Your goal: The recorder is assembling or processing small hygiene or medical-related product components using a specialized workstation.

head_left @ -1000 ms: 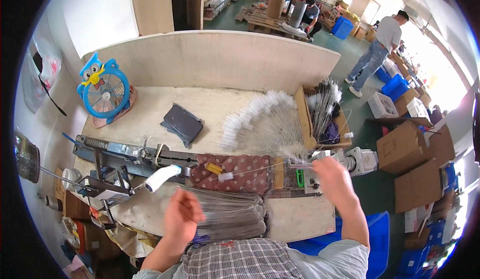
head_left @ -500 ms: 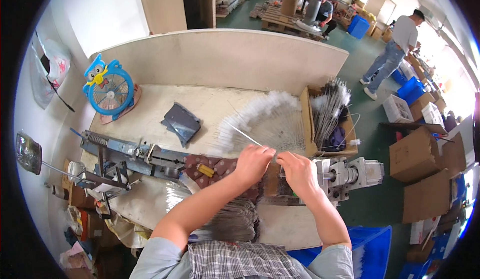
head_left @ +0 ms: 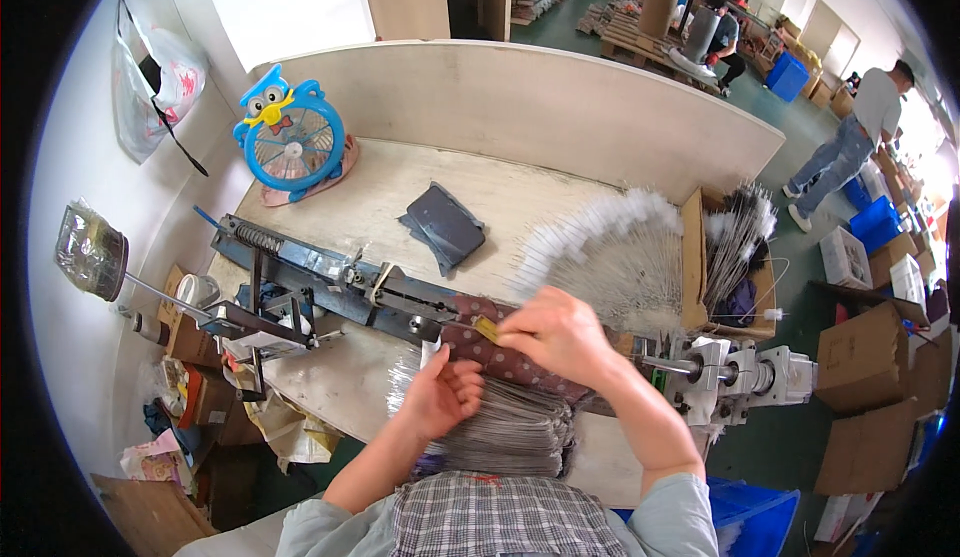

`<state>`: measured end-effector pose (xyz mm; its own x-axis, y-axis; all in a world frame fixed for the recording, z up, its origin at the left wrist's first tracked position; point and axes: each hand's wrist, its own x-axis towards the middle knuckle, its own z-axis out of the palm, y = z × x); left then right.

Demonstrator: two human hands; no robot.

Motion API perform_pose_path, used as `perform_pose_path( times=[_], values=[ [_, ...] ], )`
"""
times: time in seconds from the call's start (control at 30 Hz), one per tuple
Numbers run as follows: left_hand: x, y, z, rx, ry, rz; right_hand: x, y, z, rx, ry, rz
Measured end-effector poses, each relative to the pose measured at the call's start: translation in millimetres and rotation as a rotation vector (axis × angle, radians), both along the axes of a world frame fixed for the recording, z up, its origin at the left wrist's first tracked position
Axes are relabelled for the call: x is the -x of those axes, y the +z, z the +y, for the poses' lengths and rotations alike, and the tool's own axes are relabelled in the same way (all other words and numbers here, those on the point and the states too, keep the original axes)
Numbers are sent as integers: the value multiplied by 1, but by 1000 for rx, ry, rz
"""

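Note:
My right hand (head_left: 562,335) reaches over the brown dotted cloth (head_left: 515,367), fingers pinched together at the right end of a small yellow piece (head_left: 486,329). What the pinch holds, if anything, is hidden. Below and to the left, my left hand (head_left: 445,397) has loosely curled fingers, apart from the thumb, with nothing visible in them. Its thumb is up beside a small white strip (head_left: 431,349). Just right of this hand lies a thick bundle of thin grey wires (head_left: 510,432). White-tufted wire brushes (head_left: 600,247) fan out on the table beyond my right hand.
A long metal fixture (head_left: 330,277) runs along the left, with a shafted machine (head_left: 740,372) at right. A blue owl-shaped fan (head_left: 293,147), a dark pad (head_left: 445,227) and a carton of brushes (head_left: 695,257) stand on the table. Two people are further off.
My hands have parted: the left moved down and left to the wire bundle, the right left to the yellow piece. The thin white rod at my hands no longer shows there. The view has shifted.

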<state>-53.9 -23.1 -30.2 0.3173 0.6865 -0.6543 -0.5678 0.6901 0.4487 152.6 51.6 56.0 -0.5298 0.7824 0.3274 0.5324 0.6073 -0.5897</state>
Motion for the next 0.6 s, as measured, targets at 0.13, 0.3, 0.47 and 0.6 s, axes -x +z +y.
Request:
perform_pose_path(
  times=[0.13, 0.3, 0.47, 0.6],
  values=[
    [53, -1, 4, 20, 246, -366, 51, -21, 8, -75, -103, 6],
    [32, 58, 14, -209, 263, 69, 62, -17, 6, -82, -152, -70],
    [17, 33, 26, -601, -440, 1275, 63, -10, 6, -53, -167, -107],
    [14, 2, 15, -586, -326, 1127, 51, -2, -5, -99, -133, -129]
  ],
)
